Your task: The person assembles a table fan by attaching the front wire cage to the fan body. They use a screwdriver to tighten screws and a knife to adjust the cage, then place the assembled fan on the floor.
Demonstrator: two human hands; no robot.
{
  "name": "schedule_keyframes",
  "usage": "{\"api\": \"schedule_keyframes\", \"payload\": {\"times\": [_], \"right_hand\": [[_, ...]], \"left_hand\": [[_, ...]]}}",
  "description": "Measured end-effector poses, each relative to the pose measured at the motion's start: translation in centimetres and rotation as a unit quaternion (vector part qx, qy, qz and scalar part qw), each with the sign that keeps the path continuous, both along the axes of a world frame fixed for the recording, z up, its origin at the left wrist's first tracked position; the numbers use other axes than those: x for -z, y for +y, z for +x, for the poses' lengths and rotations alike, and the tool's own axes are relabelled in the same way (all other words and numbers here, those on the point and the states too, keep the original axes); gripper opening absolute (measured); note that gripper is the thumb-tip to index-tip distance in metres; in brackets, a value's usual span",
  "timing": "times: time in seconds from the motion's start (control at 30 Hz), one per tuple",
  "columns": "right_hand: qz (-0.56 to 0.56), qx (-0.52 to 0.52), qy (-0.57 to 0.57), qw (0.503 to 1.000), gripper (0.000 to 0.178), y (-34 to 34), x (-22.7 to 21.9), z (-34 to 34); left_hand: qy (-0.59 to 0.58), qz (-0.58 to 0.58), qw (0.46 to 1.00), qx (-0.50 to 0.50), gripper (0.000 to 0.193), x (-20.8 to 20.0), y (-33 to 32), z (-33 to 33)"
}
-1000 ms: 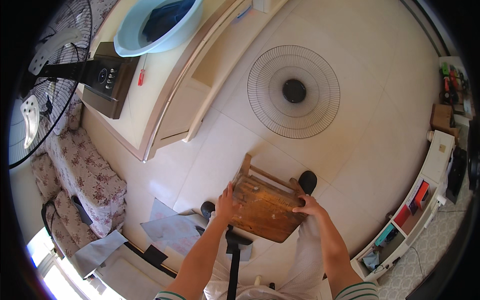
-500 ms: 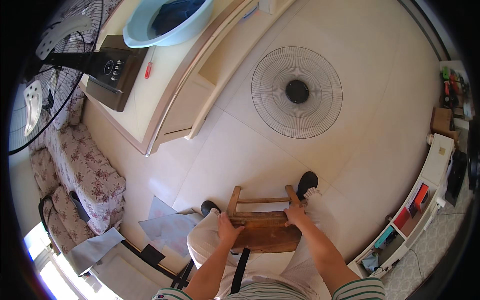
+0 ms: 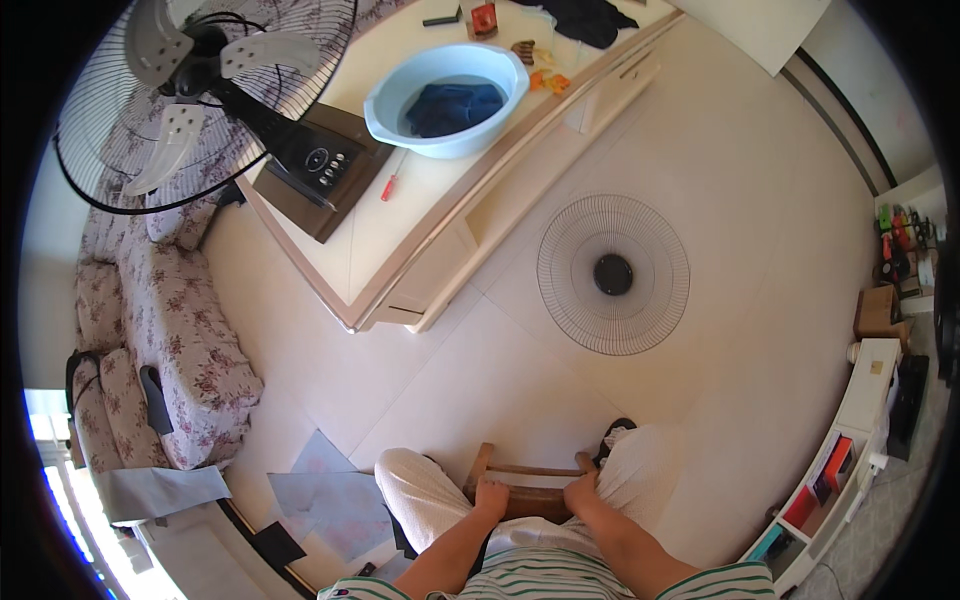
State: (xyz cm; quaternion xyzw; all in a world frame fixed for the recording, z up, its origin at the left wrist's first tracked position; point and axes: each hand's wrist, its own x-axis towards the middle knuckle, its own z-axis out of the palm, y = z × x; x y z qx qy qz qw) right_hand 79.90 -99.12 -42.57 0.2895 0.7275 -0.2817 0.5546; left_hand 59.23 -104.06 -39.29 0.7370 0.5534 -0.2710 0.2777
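Note:
A small brown wooden stool (image 3: pixel 536 503) is between my knees, its legs and crossbar pointing away from me. My left hand (image 3: pixel 490 498) is closed around the left end of its seat. On the right end, my right hand (image 3: pixel 580 492) grips the seat's edge in the same way. Much of the seat is hidden below my striped shirt and hands. Ahead on the floor lies a round black wire fan grille (image 3: pixel 655 270) with a dark hub.
At far left, a fan with bare blades (image 3: pixel 245 55) stands on a table (image 3: pixel 345 255), beside a screwdriver (image 3: pixel 388 188) and a light-blue basin (image 3: pixel 450 145) holding dark cloth. A flowered sofa (image 3: pixel 195 350) is left, a white shelf (image 3: pixel 850 400) right. Grey sheets (image 3: pixel 335 505) lie on the floor.
My view has tilted up, showing more of the table and fan. The stool and both hands are closer to my body, my hands nearer each other; less of the seat shows.

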Motion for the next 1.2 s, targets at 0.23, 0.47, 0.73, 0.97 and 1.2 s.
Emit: {"api": "schedule_keyframes", "payload": {"times": [0.23,0.47,0.73,0.97,1.2], "right_hand": [[0.041,-0.025,0.032,0.998,0.033,-0.3,1.8,-0.6],[0.062,-0.079,0.071,0.992,0.034,0.4,-3.6,-3.0],[0.097,0.292,0.301,0.903,0.028,2.4,-3.7,-4.5],[0.137,0.402,0.479,0.768,0.032,6.1,-5.8,-4.9],[0.099,0.478,0.574,0.657,0.033,11.3,-9.2,-4.3]], "left_hand": [[-0.013,0.114,0.993,-0.014,0.02,5.4,-1.0,-0.4],[0.027,0.028,0.996,0.076,0.021,1.1,1.5,-0.2],[0.037,0.01,0.996,0.086,0.031,-2.4,3.2,1.3],[-0.157,0.244,0.943,-0.164,0.071,-5.1,5.5,2.1],[-0.293,0.311,0.878,-0.217,0.076,-10.3,11.4,5.6]]}}
